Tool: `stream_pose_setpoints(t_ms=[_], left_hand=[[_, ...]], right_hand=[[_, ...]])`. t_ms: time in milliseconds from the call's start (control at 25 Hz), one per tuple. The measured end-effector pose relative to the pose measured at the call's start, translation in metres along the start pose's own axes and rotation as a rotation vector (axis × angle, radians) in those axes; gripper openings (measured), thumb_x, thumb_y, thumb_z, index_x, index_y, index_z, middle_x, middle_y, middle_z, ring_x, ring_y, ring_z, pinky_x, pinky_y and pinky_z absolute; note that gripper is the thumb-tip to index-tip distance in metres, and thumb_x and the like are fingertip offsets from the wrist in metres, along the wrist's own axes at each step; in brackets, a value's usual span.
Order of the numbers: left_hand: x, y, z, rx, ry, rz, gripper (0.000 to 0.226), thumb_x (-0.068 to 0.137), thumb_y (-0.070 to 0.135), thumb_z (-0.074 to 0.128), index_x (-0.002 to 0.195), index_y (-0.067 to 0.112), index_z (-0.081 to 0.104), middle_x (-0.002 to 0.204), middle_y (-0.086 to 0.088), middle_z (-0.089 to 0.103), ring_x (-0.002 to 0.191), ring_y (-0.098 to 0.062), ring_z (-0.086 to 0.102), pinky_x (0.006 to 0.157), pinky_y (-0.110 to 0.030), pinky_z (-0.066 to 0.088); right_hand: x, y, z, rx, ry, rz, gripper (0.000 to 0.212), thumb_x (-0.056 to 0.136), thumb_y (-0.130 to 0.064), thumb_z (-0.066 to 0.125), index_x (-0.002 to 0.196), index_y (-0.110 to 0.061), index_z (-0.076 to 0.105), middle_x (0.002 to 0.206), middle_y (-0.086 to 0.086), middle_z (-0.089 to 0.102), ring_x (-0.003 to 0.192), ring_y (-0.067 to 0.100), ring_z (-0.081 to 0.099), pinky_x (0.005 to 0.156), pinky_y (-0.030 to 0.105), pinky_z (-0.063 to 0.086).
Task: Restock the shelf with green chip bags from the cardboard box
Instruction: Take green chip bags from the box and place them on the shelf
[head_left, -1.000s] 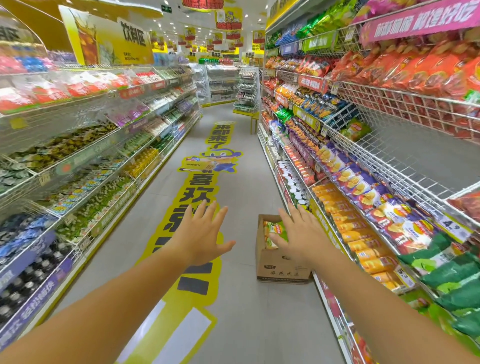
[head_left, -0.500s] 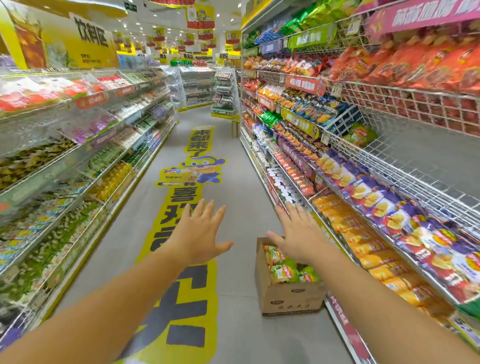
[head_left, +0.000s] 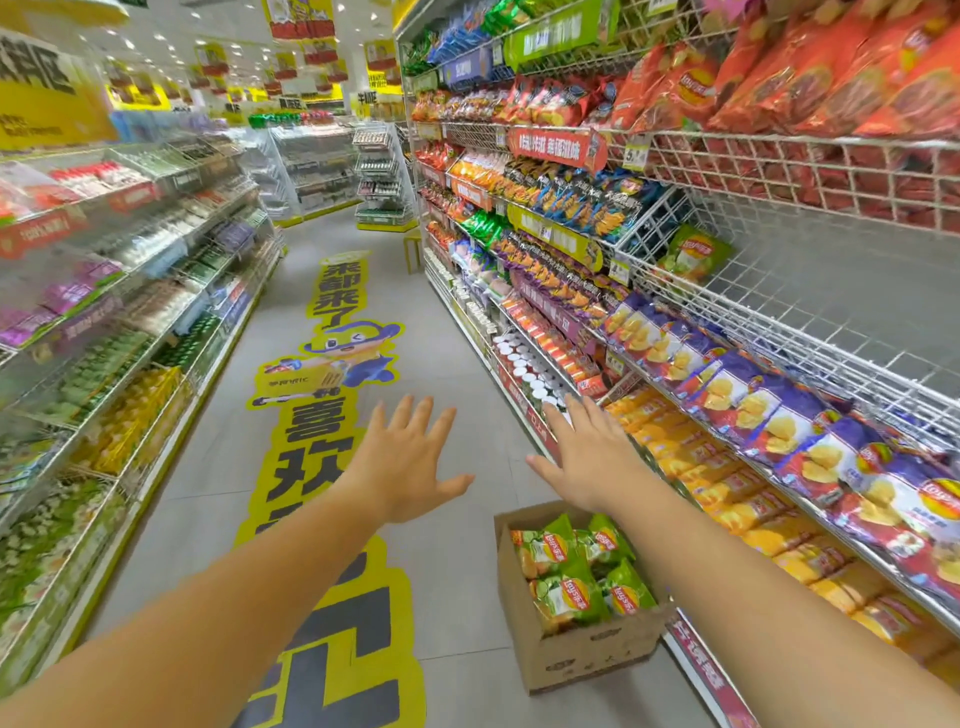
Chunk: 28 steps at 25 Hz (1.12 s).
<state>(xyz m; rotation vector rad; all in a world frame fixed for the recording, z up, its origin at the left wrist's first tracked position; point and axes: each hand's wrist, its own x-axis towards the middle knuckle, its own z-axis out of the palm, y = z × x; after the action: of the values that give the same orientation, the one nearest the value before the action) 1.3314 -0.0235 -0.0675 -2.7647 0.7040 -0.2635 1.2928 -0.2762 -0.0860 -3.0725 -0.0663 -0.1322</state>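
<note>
Below, cardboard box (head_left: 582, 660) lengthwise along the shelf (head_left: 810, 338).

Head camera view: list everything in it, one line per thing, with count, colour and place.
cardboard box: one, brown, on the floor by the right shelves
green chip bags: several, green, inside the box
lone green bag: one, green, on the mostly bare wire shelf
red chip bags: many, red, top right shelf
purple chip bags: a row, purple, below the wire shelf
orange chip bags: many, orange, lower right shelf
floor sticker: one, yellow, along the aisle
left hand: open, empty, over the floor
right hand: open, empty, beyond the box
</note>
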Motion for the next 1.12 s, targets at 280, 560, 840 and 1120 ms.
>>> stream_pose_setpoints(t_ms=[280,560,840,1120], left_hand=[[0.174,0.013,0.039,0.013,-0.007,0.064,0.105,0.072,0.08,-0.002,0.159,0.021,0.006,0.165,-0.014,0.013,0.151,-0.035,0.01,0.119,-0.056,0.013],[0.317,0.063,0.097,-0.016,-0.063,0.297,0.107,0.072,0.081,-0.005,0.159,0.02,0.005,0.165,-0.015,0.013,0.15,-0.037,0.012,0.118,-0.058,0.015],[0.448,0.114,0.154,-0.015,-0.02,0.701,0.105,0.074,0.083,-0.001,0.159,0.02,0.003,0.166,-0.013,0.012,0.152,-0.034,0.01,0.12,-0.057,0.01],[0.517,0.152,0.207,-0.016,-0.056,1.081,0.105,0.075,0.082,0.006,0.158,0.019,-0.009,0.167,-0.013,0.001,0.152,-0.035,0.006,0.12,-0.056,0.014]], right_hand=[[0.127,0.089,0.046,0.045,-0.031,0.081,0.082,0.1,-0.066,0.026,0.163,-0.019,0.003,0.171,0.013,0.002,0.157,0.032,-0.003,0.126,0.048,0.004],[0.172,0.172,0.104,0.091,-0.11,0.317,0.081,0.101,-0.065,0.029,0.164,-0.021,0.004,0.17,0.014,0.004,0.157,0.032,-0.001,0.125,0.049,0.006],[0.199,0.206,0.164,0.113,-0.13,0.699,0.086,0.092,-0.07,0.028,0.16,-0.018,0.025,0.167,0.02,0.019,0.152,0.041,0.022,0.121,0.054,0.024],[0.203,0.191,0.221,0.193,-0.16,1.11,0.084,0.099,-0.067,0.028,0.163,-0.022,-0.001,0.17,0.014,0.001,0.157,0.034,0.003,0.126,0.05,0.011]])
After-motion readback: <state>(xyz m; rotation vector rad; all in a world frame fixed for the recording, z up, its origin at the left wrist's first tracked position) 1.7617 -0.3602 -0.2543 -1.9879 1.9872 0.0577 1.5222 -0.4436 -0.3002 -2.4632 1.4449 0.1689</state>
